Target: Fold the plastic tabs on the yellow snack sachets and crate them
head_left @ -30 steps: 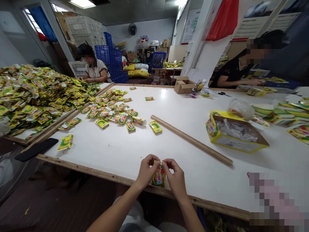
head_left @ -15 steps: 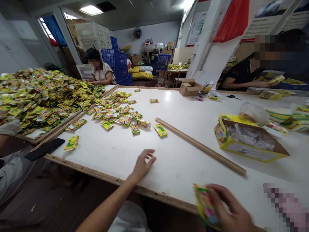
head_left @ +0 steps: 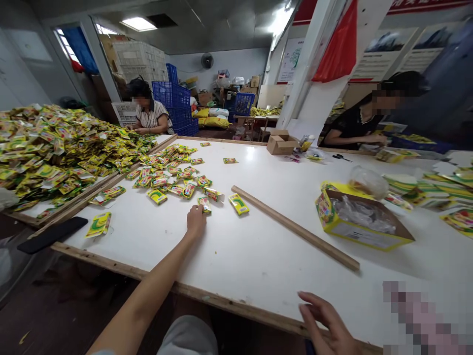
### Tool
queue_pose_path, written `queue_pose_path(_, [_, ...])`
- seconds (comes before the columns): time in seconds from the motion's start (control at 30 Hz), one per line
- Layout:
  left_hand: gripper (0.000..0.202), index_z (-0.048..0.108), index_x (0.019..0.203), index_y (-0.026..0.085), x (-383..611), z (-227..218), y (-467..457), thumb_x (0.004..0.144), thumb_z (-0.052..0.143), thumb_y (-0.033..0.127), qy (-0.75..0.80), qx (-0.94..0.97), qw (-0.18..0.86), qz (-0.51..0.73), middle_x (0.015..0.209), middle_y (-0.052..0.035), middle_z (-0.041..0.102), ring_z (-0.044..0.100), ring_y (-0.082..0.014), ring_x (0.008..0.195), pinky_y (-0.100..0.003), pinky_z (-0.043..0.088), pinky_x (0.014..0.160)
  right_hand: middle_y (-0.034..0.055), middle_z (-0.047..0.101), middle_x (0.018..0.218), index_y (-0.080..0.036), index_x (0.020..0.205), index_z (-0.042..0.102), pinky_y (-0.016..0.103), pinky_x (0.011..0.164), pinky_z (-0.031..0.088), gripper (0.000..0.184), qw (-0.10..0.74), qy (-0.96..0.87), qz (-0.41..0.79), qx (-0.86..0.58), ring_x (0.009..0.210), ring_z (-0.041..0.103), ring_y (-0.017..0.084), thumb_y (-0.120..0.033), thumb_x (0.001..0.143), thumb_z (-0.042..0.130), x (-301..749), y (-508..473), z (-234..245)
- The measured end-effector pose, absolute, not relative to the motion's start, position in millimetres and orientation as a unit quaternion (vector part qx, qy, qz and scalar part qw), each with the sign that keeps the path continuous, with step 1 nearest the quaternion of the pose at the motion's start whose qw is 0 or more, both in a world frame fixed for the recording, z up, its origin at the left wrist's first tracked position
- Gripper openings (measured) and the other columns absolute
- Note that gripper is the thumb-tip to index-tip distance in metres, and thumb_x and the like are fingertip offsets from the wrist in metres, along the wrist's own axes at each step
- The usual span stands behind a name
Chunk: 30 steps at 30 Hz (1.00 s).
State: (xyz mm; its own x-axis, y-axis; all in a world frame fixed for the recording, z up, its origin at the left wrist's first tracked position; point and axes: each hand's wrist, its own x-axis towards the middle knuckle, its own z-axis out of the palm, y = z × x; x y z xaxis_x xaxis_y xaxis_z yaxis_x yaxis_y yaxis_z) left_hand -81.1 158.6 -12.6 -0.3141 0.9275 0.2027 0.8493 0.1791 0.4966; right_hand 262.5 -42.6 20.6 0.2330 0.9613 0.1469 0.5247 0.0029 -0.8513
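My left hand (head_left: 195, 221) is stretched out over the white table (head_left: 258, 246), its fingers curled down onto a small yellow-green sachet (head_left: 204, 203) at the near edge of a scatter of sachets (head_left: 168, 170). Another single sachet (head_left: 238, 203) lies just to the right of it. My right hand (head_left: 327, 323) hovers at the table's near edge, fingers spread and nothing in it.
A long wooden strip (head_left: 293, 227) lies diagonally across the table. An open yellow carton (head_left: 360, 219) holding clear bags sits to the right. A big heap of sachets (head_left: 55, 148) fills the left table. A black phone (head_left: 48, 235) lies near left. Two people sit working at the far side.
My hands parted from the sachet they held together. The left hand reached forward to the scattered sachets. The right hand carried its sachet off to the right and is now empty.
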Motion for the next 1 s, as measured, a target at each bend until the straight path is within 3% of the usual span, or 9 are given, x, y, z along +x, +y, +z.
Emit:
queue_pose_path(0.17, [0.014, 0.058, 0.082, 0.018, -74, -12, 141, 0.083, 0.056, 0.031, 0.765, 0.586, 0.073, 0.258, 0.094, -0.0096, 0.058, 0.055, -0.0260, 0.094, -0.034, 0.039, 0.081, 0.0065, 0.070, 0.087, -0.026, 0.092, 0.068, 0.024, 0.046, 0.050, 0.032, 0.397, -0.612, 0.319, -0.605, 0.078, 0.066, 0.024, -0.054, 0.078, 0.059, 216, -29, 22])
queue_pose_path(0.3, [0.016, 0.054, 0.074, 0.018, -62, -2, 138, 0.075, 0.065, 0.029, 0.742, 0.604, 0.096, 0.274, 0.085, -0.0078, 0.058, 0.055, -0.0257, 0.089, -0.033, 0.040, 0.077, 0.0060, 0.070, 0.086, -0.026, 0.092, 0.068, 0.026, 0.058, 0.053, 0.029, 0.413, -0.639, 0.323, -0.563, 0.077, 0.066, 0.023, -0.051, 0.082, 0.057, 195, -24, 18])
queue_pose_path(0.4, [0.014, 0.052, 0.079, 0.019, -38, 4, 117, 0.073, 0.064, 0.021, 0.712, 0.625, 0.125, 0.294, 0.081, -0.0049, 0.059, 0.056, -0.0226, 0.081, -0.030, 0.041, 0.070, 0.0071, 0.071, 0.089, -0.024, 0.089, 0.068, 0.029, 0.066, 0.055, 0.030, 0.440, -0.611, 0.340, -0.563, 0.075, 0.066, 0.023, -0.051, 0.081, 0.059, 187, -21, 10])
queue_pose_path(0.5, [0.020, 0.051, 0.089, 0.022, -2, 6, 71, 0.075, 0.063, 0.024, 0.658, 0.649, 0.174, 0.339, 0.082, -0.0011, 0.059, 0.056, -0.0187, 0.075, -0.027, 0.043, 0.067, 0.0095, 0.070, 0.100, -0.022, 0.097, 0.064, 0.032, 0.073, 0.056, 0.033, 0.487, -0.545, 0.370, -0.574, 0.085, 0.068, 0.024, -0.050, 0.078, 0.063, 185, -15, 0])
queue_pose_path(0.6, [0.035, 0.050, 0.105, 0.022, 32, 6, 23, 0.073, 0.065, 0.019, 0.513, 0.654, 0.297, 0.470, 0.098, -0.0050, 0.059, 0.057, -0.0206, 0.089, -0.032, 0.046, 0.079, 0.0121, 0.065, 0.114, -0.023, 0.112, 0.052, 0.037, 0.082, 0.055, 0.044, 0.567, -0.468, 0.395, -0.551, 0.097, 0.066, 0.025, -0.047, 0.078, 0.066, 185, -5, -5])
queue_pose_path(0.67, [0.043, 0.048, 0.112, 0.022, 45, 5, 2, 0.073, 0.065, 0.016, 0.474, 0.632, 0.362, 0.495, 0.107, -0.0068, 0.057, 0.057, -0.0208, 0.096, -0.034, 0.047, 0.085, 0.0119, 0.065, 0.111, -0.023, 0.112, 0.047, 0.038, 0.081, 0.056, 0.044, 0.590, -0.444, 0.412, -0.534, 0.097, 0.066, 0.025, -0.046, 0.078, 0.066, 184, 0, -5])
queue_pose_path(0.87, [0.039, 0.047, 0.120, 0.024, 37, 8, 5, 0.083, 0.060, 0.021, 0.441, 0.565, 0.470, 0.515, 0.105, -0.0059, 0.062, 0.062, -0.0189, 0.092, -0.033, 0.049, 0.083, 0.0079, 0.067, 0.104, -0.026, 0.117, 0.047, 0.036, 0.080, 0.056, 0.041, 0.568, -0.487, 0.451, -0.487, 0.094, 0.067, 0.023, -0.040, 0.082, 0.063, 176, 1, -11])
queue_pose_path(1.0, [0.032, 0.053, 0.115, 0.023, 26, 9, 13, 0.083, 0.059, 0.023, 0.419, 0.577, 0.512, 0.478, 0.093, -0.0032, 0.064, 0.064, -0.0163, 0.079, -0.027, 0.050, 0.072, 0.0073, 0.069, 0.104, -0.023, 0.109, 0.058, 0.036, 0.080, 0.056, 0.033, 0.508, -0.542, 0.472, -0.475, 0.094, 0.067, 0.024, -0.041, 0.082, 0.063, 179, 3, -15])
